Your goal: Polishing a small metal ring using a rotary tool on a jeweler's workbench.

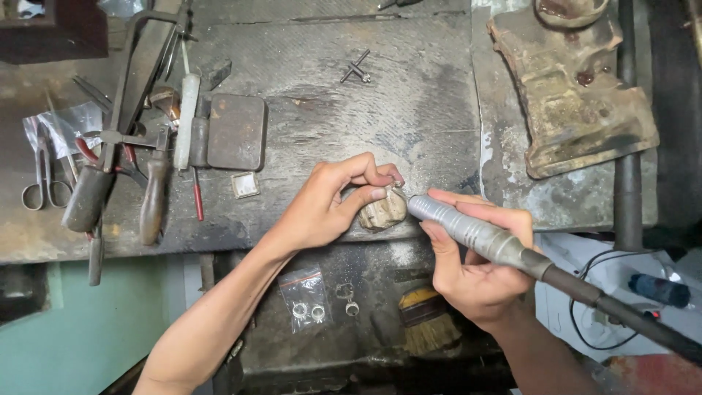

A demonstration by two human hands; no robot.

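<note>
Worn dark workbench [329, 110], frame centre. Left hand [329, 205] pinches a small piece, barely visible, between thumb and fingertips above the bench peg [382, 212]. Right hand [475, 271], fingers wrapped around the rotary handpiece [468, 230], sets its tip against the pinch.

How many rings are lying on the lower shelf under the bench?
3 that I can make out: two rings in the small clear bag, and one loose ring right of it. Others may be hidden beneath the hands.

A single head-worn camera looks steeply down from close above onto the worn dark bench [351, 95], its front edge crossing mid-frame, with both forearms entering from the bottom and the hands meeting near the centre of the view.
</note>
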